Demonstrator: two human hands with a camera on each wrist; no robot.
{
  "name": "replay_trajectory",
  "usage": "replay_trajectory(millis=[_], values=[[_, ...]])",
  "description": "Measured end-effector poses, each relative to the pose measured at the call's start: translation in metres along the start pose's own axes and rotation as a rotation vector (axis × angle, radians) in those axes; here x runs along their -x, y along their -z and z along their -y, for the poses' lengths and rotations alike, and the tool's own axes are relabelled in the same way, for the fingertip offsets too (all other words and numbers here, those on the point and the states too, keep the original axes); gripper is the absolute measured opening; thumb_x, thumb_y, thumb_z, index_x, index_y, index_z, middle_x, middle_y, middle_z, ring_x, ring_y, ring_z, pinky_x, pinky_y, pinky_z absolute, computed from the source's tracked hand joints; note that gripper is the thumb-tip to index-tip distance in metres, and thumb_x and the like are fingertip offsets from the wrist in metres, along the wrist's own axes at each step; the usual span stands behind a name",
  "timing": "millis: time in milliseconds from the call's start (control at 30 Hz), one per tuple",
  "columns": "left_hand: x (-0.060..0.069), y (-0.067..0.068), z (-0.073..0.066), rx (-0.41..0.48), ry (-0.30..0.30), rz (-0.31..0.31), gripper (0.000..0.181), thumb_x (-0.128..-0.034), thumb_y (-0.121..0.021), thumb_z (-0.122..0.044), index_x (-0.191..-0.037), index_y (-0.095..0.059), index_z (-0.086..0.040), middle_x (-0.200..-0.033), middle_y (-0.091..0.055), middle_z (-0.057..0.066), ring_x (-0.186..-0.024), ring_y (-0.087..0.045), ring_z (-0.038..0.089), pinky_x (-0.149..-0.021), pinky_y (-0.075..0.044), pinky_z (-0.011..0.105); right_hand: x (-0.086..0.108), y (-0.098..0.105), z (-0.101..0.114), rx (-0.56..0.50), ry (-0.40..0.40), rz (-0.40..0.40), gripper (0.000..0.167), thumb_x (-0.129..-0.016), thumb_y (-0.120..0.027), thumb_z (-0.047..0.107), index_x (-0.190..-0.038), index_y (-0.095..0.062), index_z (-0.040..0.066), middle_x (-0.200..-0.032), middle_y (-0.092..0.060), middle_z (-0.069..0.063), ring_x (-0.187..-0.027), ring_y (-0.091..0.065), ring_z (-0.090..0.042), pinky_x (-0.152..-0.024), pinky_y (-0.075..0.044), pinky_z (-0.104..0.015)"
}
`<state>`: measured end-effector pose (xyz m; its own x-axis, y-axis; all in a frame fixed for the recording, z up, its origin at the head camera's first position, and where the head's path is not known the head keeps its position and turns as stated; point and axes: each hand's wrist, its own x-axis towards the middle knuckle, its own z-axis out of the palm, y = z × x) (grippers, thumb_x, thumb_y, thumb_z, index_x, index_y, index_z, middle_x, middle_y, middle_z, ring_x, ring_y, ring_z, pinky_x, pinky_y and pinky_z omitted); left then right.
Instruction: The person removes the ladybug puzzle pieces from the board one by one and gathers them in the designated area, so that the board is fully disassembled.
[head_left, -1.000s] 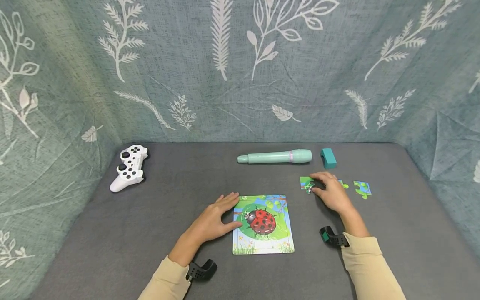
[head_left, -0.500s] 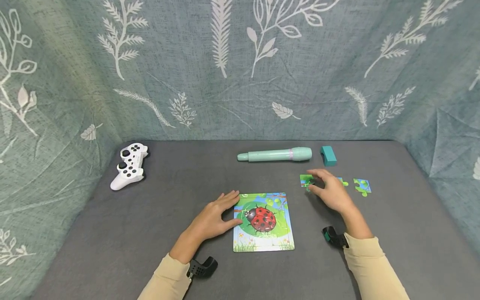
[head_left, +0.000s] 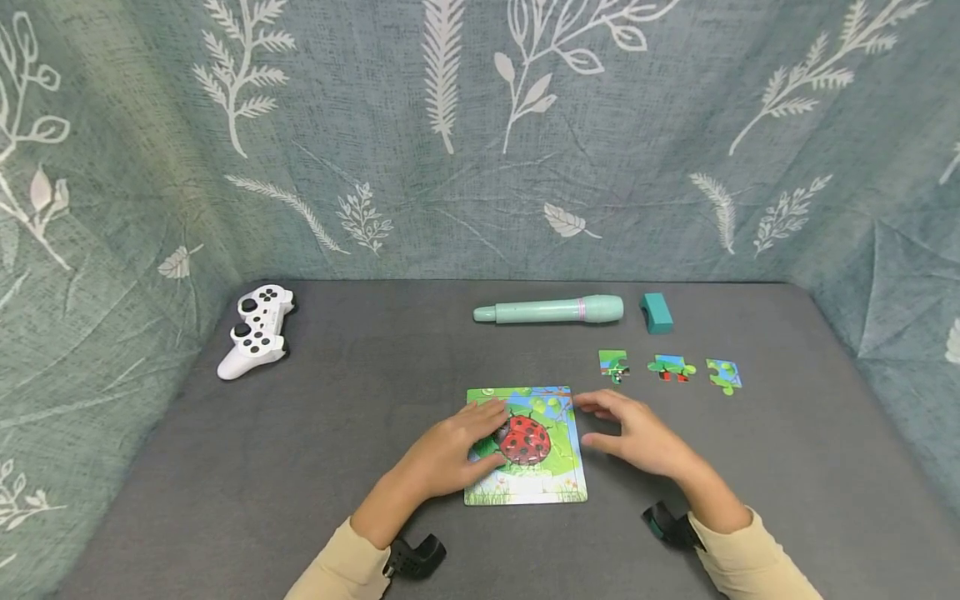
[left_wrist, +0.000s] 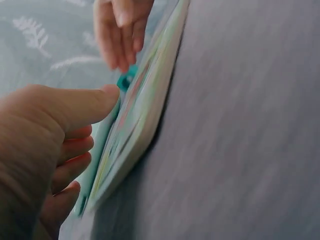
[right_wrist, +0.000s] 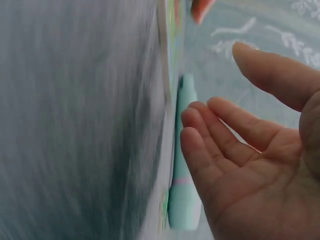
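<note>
A ladybug jigsaw puzzle (head_left: 532,482) lies flat in its square tray, in front of the person. Over its left part reaches the left hand (head_left: 456,448), fingers extended and thumb apart. In the left wrist view nothing sits between that thumb and the fingers. Beside the tray's right edge is the right hand (head_left: 636,432), its palm empty in the right wrist view and its fingers loosely bent. Behind the right hand lie three loose puzzle pieces: a green one (head_left: 611,365), a blue-green one with red spots (head_left: 672,367) and a blue-green one (head_left: 724,375).
A mint-green microphone-shaped thing (head_left: 551,311) lies at the back of the grey table (head_left: 337,433). To its right stands a teal arched block (head_left: 657,313). A white game controller (head_left: 258,333) lies at the back left. A patterned cloth (head_left: 480,208) hangs behind the table.
The right hand has moved left and nearer the person, from the loose pieces to the tray's right edge. The left hand has moved right, from the tray's left edge to over the puzzle.
</note>
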<state>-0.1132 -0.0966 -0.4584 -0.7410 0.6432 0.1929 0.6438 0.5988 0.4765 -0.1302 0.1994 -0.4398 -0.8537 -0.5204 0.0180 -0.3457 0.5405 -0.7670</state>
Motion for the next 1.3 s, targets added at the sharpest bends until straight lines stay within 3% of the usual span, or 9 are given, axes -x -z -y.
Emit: replay_trajectory(millis=[100,233,533,867,1300], values=[[-0.001,-0.006,-0.009,-0.025,-0.037,0.026,0.055,-0.0897,-0.065,-0.031,-0.136,-0.052,-0.004,-0.144,-0.048,0.01,-0.135,-0.043,0.022,-0.116,-0.034,0.037,0.001,-0.008,0.002,0.033,0.036,0.012,0.048,-0.083,-0.073,0.014,-0.126,-0.057,0.002,-0.127,-0.059,-0.009,-0.117,-0.056,-0.025,-0.1,-0.049,-0.035],[-0.002,-0.014,-0.015,-0.051,-0.068,0.058,0.056,-0.0918,-0.062,-0.033,-0.139,-0.049,-0.005,-0.145,-0.046,0.008,-0.135,-0.043,0.022,-0.115,-0.035,0.037,0.002,-0.017,0.003,0.11,0.061,0.017,0.05,-0.082,-0.074,0.018,-0.127,-0.057,0.005,-0.127,-0.058,-0.009,-0.115,-0.056,-0.025,-0.098,-0.05,-0.039],[-0.002,-0.019,-0.014,-0.001,-0.023,0.077,0.057,-0.0917,-0.062,-0.036,-0.141,-0.048,-0.009,-0.146,-0.045,0.004,-0.135,-0.042,0.021,-0.11,-0.041,0.037,-0.001,-0.028,0.003,0.238,0.058,0.027,0.051,-0.08,-0.075,0.015,-0.126,-0.057,0.005,-0.124,-0.054,-0.008,-0.118,-0.049,-0.028,-0.097,-0.047,-0.049],[-0.003,-0.02,-0.012,0.029,-0.022,0.078,0.057,-0.0916,-0.062,-0.036,-0.14,-0.048,-0.009,-0.146,-0.045,0.003,-0.135,-0.042,0.02,-0.112,-0.04,0.037,-0.002,-0.032,0.002,0.218,0.036,0.02,0.051,-0.079,-0.076,0.014,-0.125,-0.058,0.004,-0.126,-0.051,-0.009,-0.121,-0.045,-0.029,-0.098,-0.045,-0.05],[-0.004,-0.019,-0.011,0.012,-0.044,0.086,0.055,-0.0914,-0.062,-0.036,-0.136,-0.052,-0.006,-0.145,-0.046,0.004,-0.136,-0.04,0.022,-0.114,-0.036,0.036,-0.001,-0.036,0.003,0.174,0.027,-0.073,0.045,-0.075,-0.077,0.008,-0.115,-0.057,0.009,-0.116,-0.057,-0.002,-0.112,-0.05,-0.023,-0.096,-0.045,-0.044]])
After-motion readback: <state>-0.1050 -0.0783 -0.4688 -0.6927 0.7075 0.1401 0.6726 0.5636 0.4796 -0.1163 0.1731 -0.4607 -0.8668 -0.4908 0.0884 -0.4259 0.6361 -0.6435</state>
